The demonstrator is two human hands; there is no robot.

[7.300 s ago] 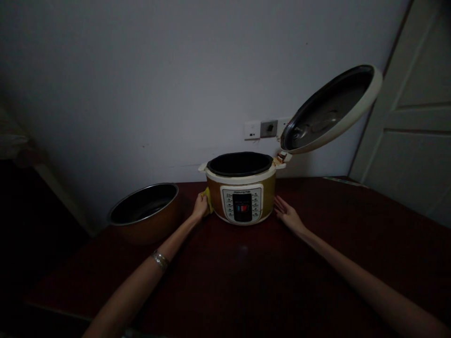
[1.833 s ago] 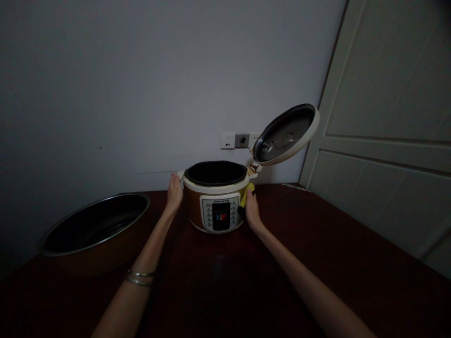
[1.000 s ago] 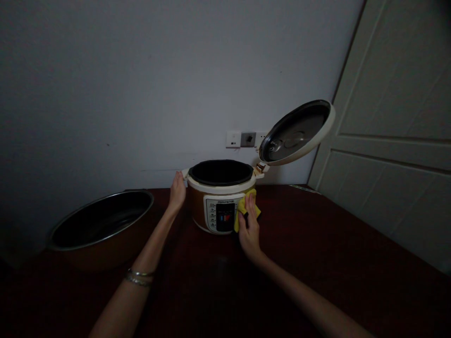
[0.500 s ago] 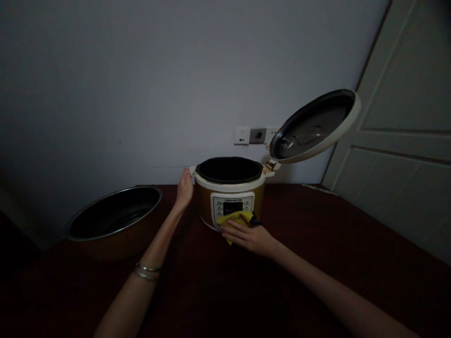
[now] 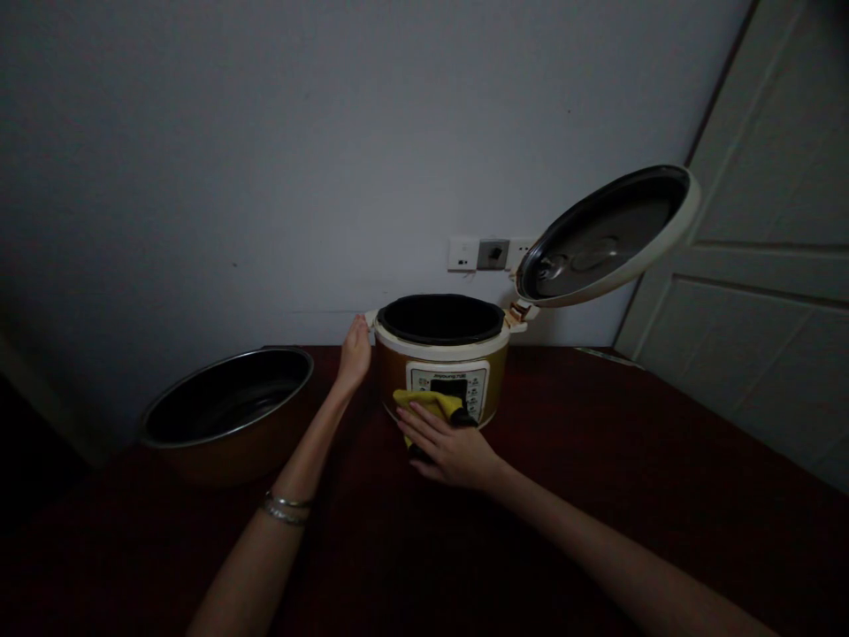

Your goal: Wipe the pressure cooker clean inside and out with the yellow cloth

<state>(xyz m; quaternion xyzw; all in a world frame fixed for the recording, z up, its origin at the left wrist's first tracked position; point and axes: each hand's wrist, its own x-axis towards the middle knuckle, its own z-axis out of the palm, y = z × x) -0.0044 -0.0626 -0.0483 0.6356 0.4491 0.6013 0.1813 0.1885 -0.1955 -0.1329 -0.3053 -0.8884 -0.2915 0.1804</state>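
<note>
An electric pressure cooker (image 5: 499,376) with a cream rim and brown-gold sides stands on the dark red table. Its round lid (image 5: 610,234) is hinged up to the right, and the inside looks black. At the cooker's left side, my left hand (image 5: 355,356) is closed at the pale side handle (image 5: 371,320); the fingertips are partly hidden. My right hand (image 5: 455,449) presses a yellow cloth (image 5: 424,401) with dark edging against the lower left of the front control panel (image 5: 478,379). The cloth covers part of the buttons.
A wide brown pot (image 5: 218,456) with a dark inside and metal rim stands on the left of the table (image 5: 570,548). Behind the cooker, wall sockets (image 5: 492,254) sit low on the pale wall. A panelled door (image 5: 749,292) is at the right.
My right hand and the cloth have slid left and slightly down across the panel, uncovering its right side. My left hand stays at the handle. The view has shifted slightly.
</note>
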